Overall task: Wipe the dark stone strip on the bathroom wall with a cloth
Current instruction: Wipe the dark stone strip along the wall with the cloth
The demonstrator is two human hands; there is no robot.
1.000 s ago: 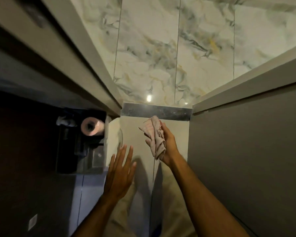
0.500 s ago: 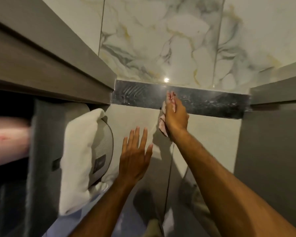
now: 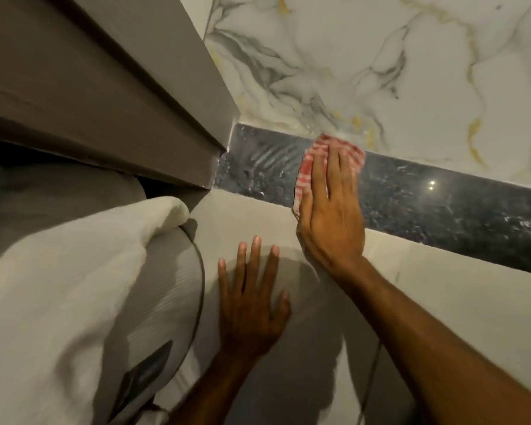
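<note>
A dark speckled stone strip (image 3: pixel 426 207) runs across the wall between white marble tiles above and plain beige tiles below. My right hand (image 3: pixel 331 210) lies flat on the strip and presses a red-and-white checked cloth (image 3: pixel 307 161) against it, left of the strip's middle. Streaky wipe marks (image 3: pixel 264 154) show on the strip to the left of the cloth. My left hand (image 3: pixel 252 305) rests flat on the beige wall below, fingers spread, holding nothing.
A grey cabinet or ledge (image 3: pixel 105 96) juts out at upper left and meets the strip's left end. A white towel (image 3: pixel 62 289) hangs over a grey ribbed round fixture (image 3: pixel 163 308) at lower left. Two small light reflections (image 3: pixel 432 184) shine on the strip.
My right hand brought the cloth up onto the strip and flattened it there. The view moved closer to the wall. My left hand settled flat on the beige tiles.
</note>
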